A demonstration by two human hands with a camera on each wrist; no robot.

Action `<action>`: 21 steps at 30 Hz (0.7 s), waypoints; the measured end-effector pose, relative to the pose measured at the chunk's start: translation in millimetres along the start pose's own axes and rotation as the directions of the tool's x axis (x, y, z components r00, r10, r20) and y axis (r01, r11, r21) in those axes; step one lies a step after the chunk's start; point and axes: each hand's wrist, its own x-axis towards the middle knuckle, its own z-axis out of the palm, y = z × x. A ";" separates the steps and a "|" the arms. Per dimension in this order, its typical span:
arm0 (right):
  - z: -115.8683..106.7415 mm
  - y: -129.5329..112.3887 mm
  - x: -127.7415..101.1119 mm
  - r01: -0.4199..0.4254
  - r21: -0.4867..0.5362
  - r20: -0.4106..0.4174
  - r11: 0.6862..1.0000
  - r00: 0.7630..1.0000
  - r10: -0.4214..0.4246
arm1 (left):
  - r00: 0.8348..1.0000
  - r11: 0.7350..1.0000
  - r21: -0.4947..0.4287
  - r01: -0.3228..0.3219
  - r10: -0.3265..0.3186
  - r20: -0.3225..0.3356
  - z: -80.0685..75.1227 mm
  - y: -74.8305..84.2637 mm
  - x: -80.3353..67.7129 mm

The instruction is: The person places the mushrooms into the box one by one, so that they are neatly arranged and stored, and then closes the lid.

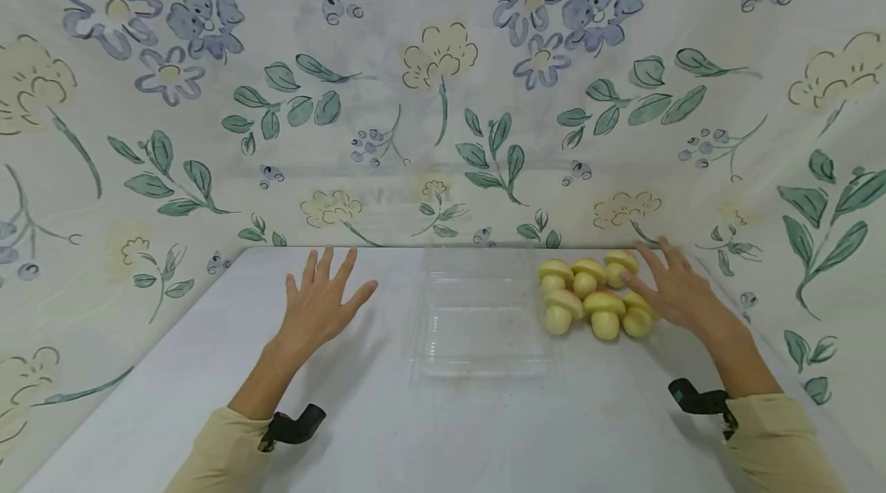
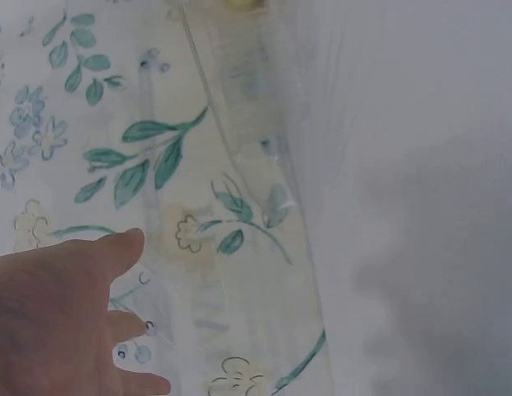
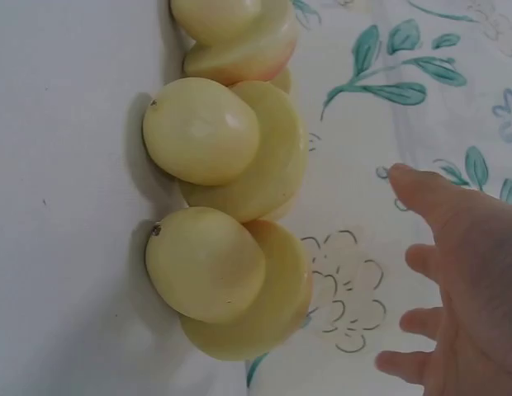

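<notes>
Several pale yellow mushrooms (image 1: 605,314) with broad caps stand in two rows on the right part of the table; some caps have a faint pink edge. The right hand (image 1: 681,293) hovers at their right side, fingers spread, holding nothing. In the right wrist view that hand's thumb (image 3: 417,186) points toward the mushrooms (image 3: 205,264) with a gap between. A clear plastic tray (image 1: 484,367) lies at the middle of the table, left of the mushrooms. Left of the tray, the left hand (image 1: 320,308) is held over the table with fingers spread and nothing in it.
The white table (image 1: 471,439) ends at the back against a hanging cloth (image 1: 388,108) printed with flowers and leaves. Each wrist carries a small black camera, the left camera (image 1: 298,425) and the right camera (image 1: 695,398), below the sleeves' cuffs.
</notes>
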 end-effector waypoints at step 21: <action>-7.1 -0.5 -5.8 0.022 0.013 0.059 1.000 0.998 -0.023 | 0.996 0.970 -0.235 -0.066 0.077 0.038 19.5 6.5 5.0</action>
